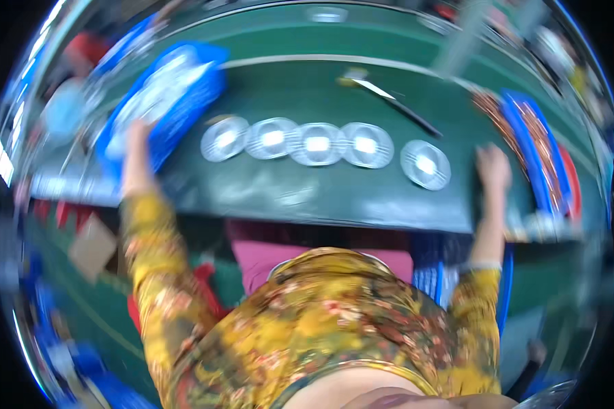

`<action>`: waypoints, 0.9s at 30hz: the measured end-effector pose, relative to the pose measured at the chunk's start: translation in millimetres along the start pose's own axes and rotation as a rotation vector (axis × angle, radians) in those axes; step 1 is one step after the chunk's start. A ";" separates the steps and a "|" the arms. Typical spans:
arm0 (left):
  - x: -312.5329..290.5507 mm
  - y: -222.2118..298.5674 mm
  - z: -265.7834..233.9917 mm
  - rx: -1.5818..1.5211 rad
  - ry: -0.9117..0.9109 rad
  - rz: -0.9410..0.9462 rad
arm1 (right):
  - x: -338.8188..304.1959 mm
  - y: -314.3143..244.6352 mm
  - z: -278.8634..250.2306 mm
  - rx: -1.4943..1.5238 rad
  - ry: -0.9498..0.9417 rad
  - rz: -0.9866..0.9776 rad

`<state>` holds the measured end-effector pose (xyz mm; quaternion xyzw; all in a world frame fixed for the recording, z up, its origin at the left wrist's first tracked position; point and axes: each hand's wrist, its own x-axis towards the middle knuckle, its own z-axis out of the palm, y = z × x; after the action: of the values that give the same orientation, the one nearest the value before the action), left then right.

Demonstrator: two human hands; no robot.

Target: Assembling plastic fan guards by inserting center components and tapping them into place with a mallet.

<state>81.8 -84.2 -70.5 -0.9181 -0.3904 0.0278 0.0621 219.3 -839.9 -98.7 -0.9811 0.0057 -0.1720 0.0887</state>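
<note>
Currently the left hand [138, 133] reaches out to the blue tray [167, 102] at the far left of the green surface [307, 198]. Its fingers lie against the tray's near edge; motion blur hides whether they are closed around the rim or only resting on it, so the grip cannot be determined. The tray carries a layer of pale, shiny parts that cannot be resolved individually.

The right hand [492, 167] rests on the surface at the right, just beside a second blue tray [535, 153] loaded with copper-coloured coils [491, 109]. Its fingers appear loosely curled and nothing is visibly held; the exact opening cannot be determined.

Between the hands, five round silvery discs [317, 144] lie flat in a row on the surface. Four touch or overlap slightly; the fifth sits a little apart to the right. A slim dark tool [396, 102] lies beyond the row.

Handling judgement: the left tray looks like rigid moulded plastic, light in itself but loaded with loose parts that may slide if it is tilted. Grip it at the rim and keep it level. The discs appear thin, stiff and smooth, likely slippery when flat; lift each at its edge.
</note>
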 end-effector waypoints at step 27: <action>-212.2 90.8 -65.4 -0.663 1.094 0.507 | -114.4 -52.2 -17.8 0.839 0.658 -0.188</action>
<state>5.9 -305.5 -17.4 -0.8335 -0.0640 -0.5472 -0.0424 104.7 -786.9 -111.4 -0.7521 -0.1237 -0.4647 0.4507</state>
